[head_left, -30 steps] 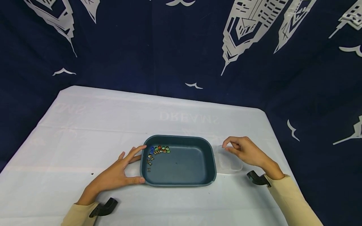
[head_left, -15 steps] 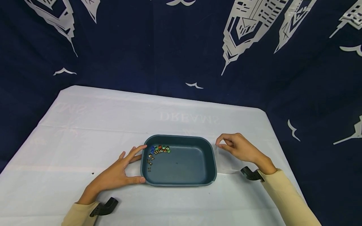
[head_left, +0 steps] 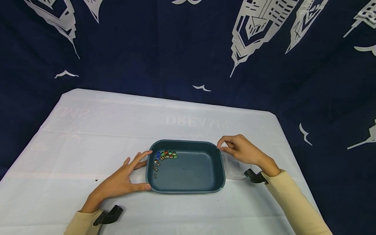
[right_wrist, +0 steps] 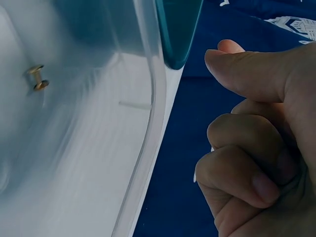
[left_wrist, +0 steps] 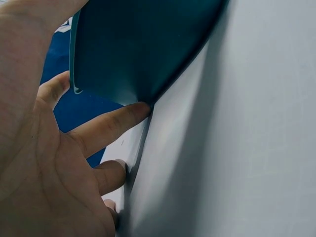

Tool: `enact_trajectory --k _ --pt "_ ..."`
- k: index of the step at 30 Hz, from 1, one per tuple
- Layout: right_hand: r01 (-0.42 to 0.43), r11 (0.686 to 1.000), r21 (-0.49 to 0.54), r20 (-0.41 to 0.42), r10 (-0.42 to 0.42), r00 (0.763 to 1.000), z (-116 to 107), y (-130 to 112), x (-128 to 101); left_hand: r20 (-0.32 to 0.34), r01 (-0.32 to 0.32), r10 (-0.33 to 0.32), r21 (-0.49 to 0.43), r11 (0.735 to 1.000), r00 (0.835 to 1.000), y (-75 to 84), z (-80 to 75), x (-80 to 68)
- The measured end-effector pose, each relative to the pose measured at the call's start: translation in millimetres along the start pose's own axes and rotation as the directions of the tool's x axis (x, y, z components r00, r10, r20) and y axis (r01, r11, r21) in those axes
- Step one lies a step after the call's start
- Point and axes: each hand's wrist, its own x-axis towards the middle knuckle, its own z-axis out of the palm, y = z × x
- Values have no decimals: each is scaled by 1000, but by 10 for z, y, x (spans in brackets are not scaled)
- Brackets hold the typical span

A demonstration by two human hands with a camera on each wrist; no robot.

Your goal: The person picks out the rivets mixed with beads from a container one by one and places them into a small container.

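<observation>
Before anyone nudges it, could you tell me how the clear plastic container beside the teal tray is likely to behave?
The clear container looks thin-walled and nearly empty, so probably light and easily slid on the smooth tablecloth. It sits low and wide, so tipping seems unlikely. The small brass piece inside may roll about.

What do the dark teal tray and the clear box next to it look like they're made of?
The dark teal rectangular tray looks like moulded plastic with a matte finish: rounded corners, a thin rolled rim, only soft sheen. The clear box beside it seems thin transparent plastic; the white cloth shows through its walls, and the right wrist view shows a glossy see-through edge. Glass seems less likely, though it cannot be ruled out.
</observation>
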Motion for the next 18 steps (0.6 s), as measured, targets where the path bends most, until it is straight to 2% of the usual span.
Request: enact_trajectory --k 18 --pt "81 996 40 95 -85 992 109 -307 316 -3 1 -1 5 1000 1000 1 -7 -3"
